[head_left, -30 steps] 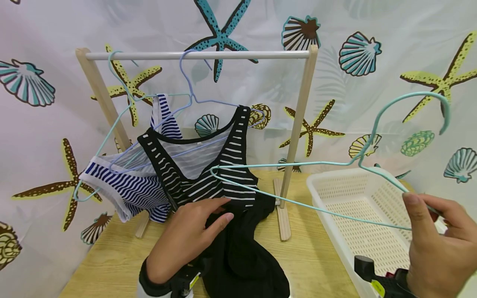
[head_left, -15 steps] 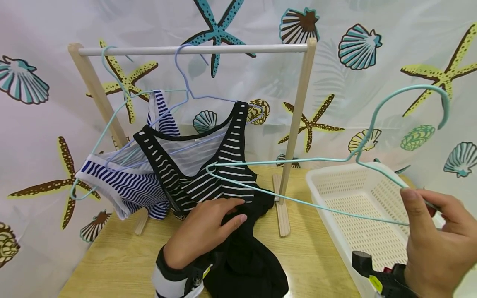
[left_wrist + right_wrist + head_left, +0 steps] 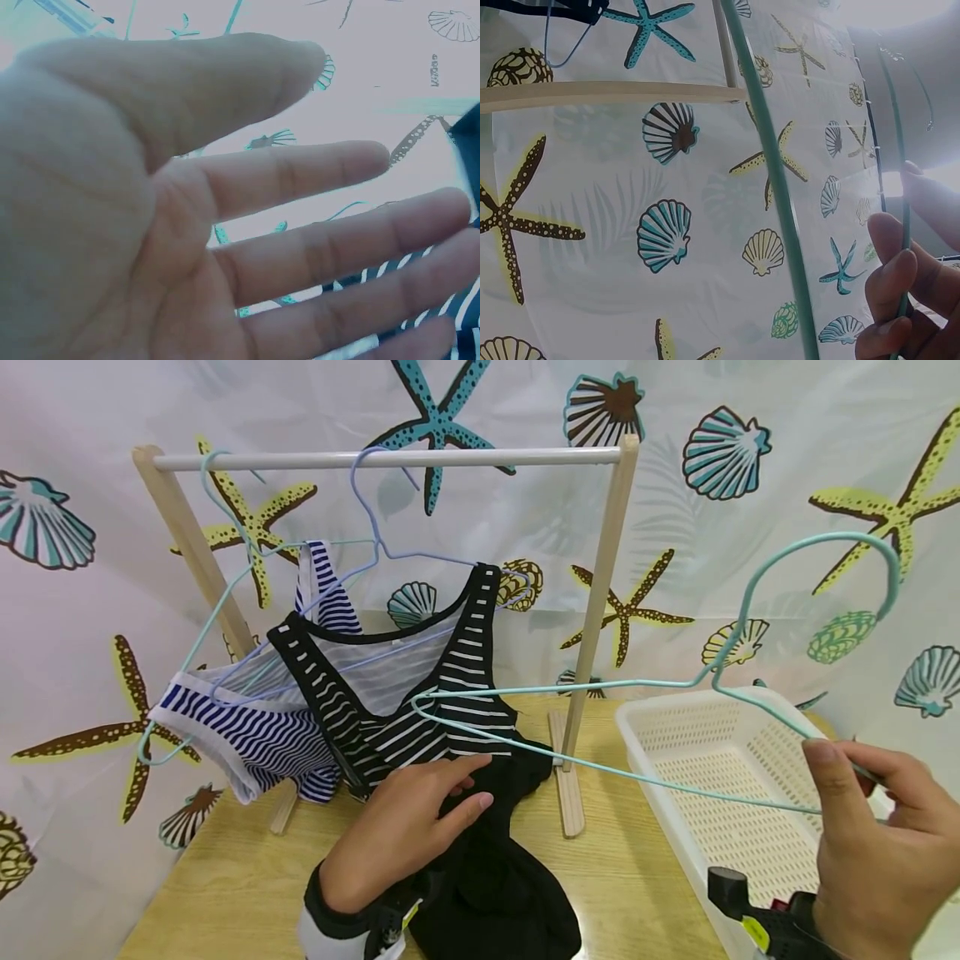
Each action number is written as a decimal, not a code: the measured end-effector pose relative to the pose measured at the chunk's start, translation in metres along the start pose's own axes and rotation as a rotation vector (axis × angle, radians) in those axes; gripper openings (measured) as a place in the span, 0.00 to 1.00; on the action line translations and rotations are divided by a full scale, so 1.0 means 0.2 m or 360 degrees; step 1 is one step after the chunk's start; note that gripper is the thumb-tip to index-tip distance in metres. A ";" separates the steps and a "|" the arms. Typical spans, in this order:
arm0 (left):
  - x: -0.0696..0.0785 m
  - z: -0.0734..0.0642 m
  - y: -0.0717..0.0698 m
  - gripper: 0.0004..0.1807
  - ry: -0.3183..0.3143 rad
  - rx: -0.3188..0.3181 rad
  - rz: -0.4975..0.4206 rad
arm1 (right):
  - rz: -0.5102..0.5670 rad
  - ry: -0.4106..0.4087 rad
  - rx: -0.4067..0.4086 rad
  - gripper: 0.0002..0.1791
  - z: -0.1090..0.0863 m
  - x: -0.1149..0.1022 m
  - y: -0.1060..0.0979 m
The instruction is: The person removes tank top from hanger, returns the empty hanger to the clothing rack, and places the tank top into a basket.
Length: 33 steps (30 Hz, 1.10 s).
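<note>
In the head view my right hand (image 3: 877, 827) pinches a mint-green wire hanger (image 3: 832, 537) at its right shoulder. Its hook points up, and its far end reaches left in front of the striped clothes. The right wrist view also has my fingers (image 3: 892, 277) curled on the green wire. My left hand (image 3: 405, 827), fingers extended and spread in the left wrist view, is at the front of a black garment with a white-striped top (image 3: 472, 727); whether it touches the cloth cannot be told. That garment hangs by its straps on a lilac hanger (image 3: 427, 557), its black lower part reaching the table.
A small rack with a white rail (image 3: 495, 458) stands on the wooden table (image 3: 225, 877). On its left, a blue-and-white striped garment (image 3: 247, 727) hangs crookedly on another mint hanger (image 3: 202, 643). A white perforated basket (image 3: 645, 760) stands at the right. Behind hangs a shell-and-starfish curtain (image 3: 690, 410).
My left hand has moved slightly right along the front of the black garment, then paused. The head view has shifted a little. My right hand keeps holding the mint hanger.
</note>
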<state>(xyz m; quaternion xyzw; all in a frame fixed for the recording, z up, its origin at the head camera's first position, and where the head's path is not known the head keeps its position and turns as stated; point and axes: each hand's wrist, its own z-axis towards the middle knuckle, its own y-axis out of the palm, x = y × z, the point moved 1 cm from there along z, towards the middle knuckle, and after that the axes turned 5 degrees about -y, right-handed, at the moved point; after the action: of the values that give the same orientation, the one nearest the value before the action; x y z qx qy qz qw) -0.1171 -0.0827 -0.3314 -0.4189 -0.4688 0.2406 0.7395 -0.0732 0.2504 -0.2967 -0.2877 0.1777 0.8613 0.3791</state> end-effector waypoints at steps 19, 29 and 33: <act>-0.08 -0.06 -0.10 0.17 0.0027 0.0316 -0.0017 | -0.0081 0.0237 0.0051 0.12 -0.02 0.01 0.02; -0.14 -0.11 -0.17 0.17 -0.0063 0.0625 -0.0052 | -0.0157 0.0164 -0.0040 0.12 -0.02 0.01 0.03; -0.14 -0.11 -0.18 0.23 -0.0025 0.0754 -0.0104 | -0.0145 0.0092 -0.0103 0.12 -0.01 0.00 0.03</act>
<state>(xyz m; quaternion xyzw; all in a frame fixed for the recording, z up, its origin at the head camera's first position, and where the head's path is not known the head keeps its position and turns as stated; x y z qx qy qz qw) -0.1104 -0.1316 -0.3190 -0.2164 -0.4184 0.3231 0.8208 -0.0774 0.2448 -0.2987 -0.3325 0.1474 0.8397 0.4032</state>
